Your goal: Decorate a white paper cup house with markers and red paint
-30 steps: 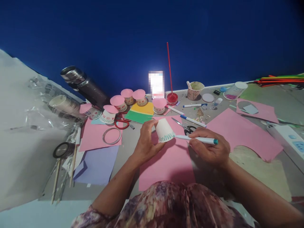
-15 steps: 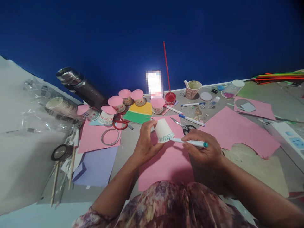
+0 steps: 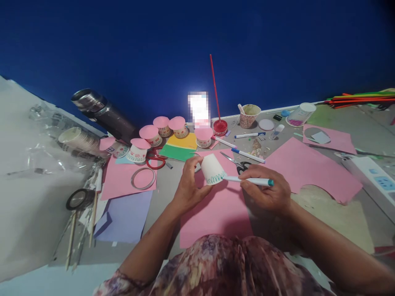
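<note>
Tilted and upside down, a white paper cup (image 3: 211,167) is held by its sides between the thumb and fingers of my left hand (image 3: 189,181). Green zigzag strokes run along its rim. My right hand (image 3: 268,188) is closed around a white marker (image 3: 256,181) with a green end, its tip at the right side of the cup's rim. Under both hands lies a pink sheet of paper (image 3: 212,222). Black-handled scissors (image 3: 237,163) rest just beyond the marker.
Several decorated cups with pink paper tops (image 3: 138,150) stand at the back left, near a dark thermos (image 3: 111,117). Red-handled scissors (image 3: 156,159) and tape rolls (image 3: 80,199) lie leftward. Cut pink paper (image 3: 311,170) and a power strip (image 3: 375,181) are on the right.
The marker in my right hand has shifted slightly right and up along the cup's rim. Green strokes now reach a little further right. My left hand keeps its hold.
</note>
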Motion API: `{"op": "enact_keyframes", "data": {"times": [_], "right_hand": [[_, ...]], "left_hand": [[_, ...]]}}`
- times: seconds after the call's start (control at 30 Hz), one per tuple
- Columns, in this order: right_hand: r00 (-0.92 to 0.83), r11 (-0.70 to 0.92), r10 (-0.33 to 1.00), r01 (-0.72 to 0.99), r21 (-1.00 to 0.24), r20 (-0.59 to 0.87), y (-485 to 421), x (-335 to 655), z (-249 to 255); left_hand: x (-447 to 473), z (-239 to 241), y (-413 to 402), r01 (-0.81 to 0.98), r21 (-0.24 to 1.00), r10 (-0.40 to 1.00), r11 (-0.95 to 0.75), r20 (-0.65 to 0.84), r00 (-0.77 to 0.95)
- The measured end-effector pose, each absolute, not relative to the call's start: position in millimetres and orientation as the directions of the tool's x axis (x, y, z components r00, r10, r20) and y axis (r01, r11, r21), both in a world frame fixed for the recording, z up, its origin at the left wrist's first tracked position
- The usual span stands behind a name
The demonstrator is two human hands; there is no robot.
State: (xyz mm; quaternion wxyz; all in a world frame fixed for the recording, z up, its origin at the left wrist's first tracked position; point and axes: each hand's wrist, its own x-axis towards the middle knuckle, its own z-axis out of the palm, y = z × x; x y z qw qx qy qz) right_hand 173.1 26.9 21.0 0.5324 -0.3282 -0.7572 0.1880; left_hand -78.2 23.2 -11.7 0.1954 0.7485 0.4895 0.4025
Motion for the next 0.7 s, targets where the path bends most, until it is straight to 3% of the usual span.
{"op": "enact_keyframes", "data": {"times": [0.7], "right_hand": [[-0.166, 0.669, 0.733, 0.352, -0.654, 0.66, 26.7, 180.8, 21.3]], "left_hand": [[-81.0, -20.8, 25.5, 0.465, 0.821, 0.944, -0.331, 0.287, 0.165]]}}
